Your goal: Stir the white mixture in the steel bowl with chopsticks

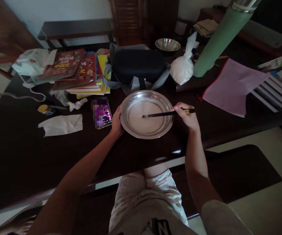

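A round metal bowl (165, 130) stands on the dark table near its front edge, with a whitish liquid (141, 124) in it. My left hand (117, 121) grips the bowl's left side by the rim. In my right hand (186, 116), closed at the bowl's right rim, is a pair of black chopsticks (160, 114). Their tips reach into the liquid near the middle of the bowl. A lit phone (104, 112) lies just left of my left hand.
Behind the bowl sits a black case (138, 63). A tied bag of white powder (182, 70) and a tall green flask (225, 39) stand behind right. Stacked books (87, 70), a small jar (46, 109) and a tissue (61, 125) lie left. A pink mesh bag (231, 86) lies right.
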Available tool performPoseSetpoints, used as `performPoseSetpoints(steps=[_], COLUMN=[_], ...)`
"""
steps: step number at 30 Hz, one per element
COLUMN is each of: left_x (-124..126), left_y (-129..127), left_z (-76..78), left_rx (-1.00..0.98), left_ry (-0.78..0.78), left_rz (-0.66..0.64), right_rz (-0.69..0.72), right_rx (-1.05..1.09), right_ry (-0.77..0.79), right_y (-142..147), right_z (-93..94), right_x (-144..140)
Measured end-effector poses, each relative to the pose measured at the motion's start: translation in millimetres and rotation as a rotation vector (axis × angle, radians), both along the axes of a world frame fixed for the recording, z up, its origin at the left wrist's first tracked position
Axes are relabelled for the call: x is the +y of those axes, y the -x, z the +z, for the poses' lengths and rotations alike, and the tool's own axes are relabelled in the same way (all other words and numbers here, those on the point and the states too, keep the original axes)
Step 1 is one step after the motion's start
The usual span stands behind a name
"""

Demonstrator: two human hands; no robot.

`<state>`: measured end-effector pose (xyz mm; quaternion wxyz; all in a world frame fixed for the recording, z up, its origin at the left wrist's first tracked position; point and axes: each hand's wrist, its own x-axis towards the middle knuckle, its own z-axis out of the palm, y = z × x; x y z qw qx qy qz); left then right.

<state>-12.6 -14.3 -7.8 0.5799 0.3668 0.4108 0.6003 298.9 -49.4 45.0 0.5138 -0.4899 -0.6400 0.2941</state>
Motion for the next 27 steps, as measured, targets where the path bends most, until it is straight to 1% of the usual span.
performPoseSetpoints(steps=[2,5,6,10,11,12,15,16,17,21,22,26,27], left_x=[-0.4,-1.0,-1.1,-0.9,-0.8,-0.7,-0.9,-1.0,-1.1,-0.9,-0.8,-0.6,-0.6], left_y=[0.1,-0.6,-0.9,-2.3,-2.5,-2.6,-2.3,-2.2,-2.0,-1.4,-1.4,-1.6,-1.6], left_z=[0.8,2.2,2.7,5.0,5.4,5.6,5.6,5.4,5.0,3.5,3.3,3.4,3.6], left_rx=[0.005,-0.004,-0.005,0.009,0.012,0.014,0.011,0.009,0.007,0.013,0.014,0.002,0.000], left_ry=[0.006,0.011,0.013,0.012,0.009,0.006,0.006,0.007,0.009,0.006,0.004,0.004,0.005], left_rz=[0.007,0.006,0.003,0.008,0.010,0.009,0.005,0.004,0.003,0.010,0.013,0.004,0.002], right_rz=[-0.038,-0.134,-0.134,-0.001,0.008,-0.006,-0.110,-0.120,-0.109,0.018,0.017,-0.101,-0.107], right_rx=[0.001,0.075,0.090,0.026,0.012,0.013,0.076,0.091,0.092,0.016,0.009,0.071,0.082], right_ry=[-0.016,-0.019,-0.010,0.013,0.003,-0.009,-0.030,-0.024,-0.013,0.009,0.002,-0.015,-0.011], right_y=[-0.3,-2.1,-2.3,-0.2,0.3,0.3,-1.3,-1.9,-2.1,-0.5,-0.2,-1.5,-1.7], right_z=[-0.2,-1.4,-1.6,-1.3,-1.2,-1.1,-1.2,-1.2,-1.2,-1.0,-1.2,-1.8,-1.8], right_x=[0.6,0.7,0.6,0.6,0.8,1.0,1.1,0.9,0.7,0.9,1.2,1.4,1.1])
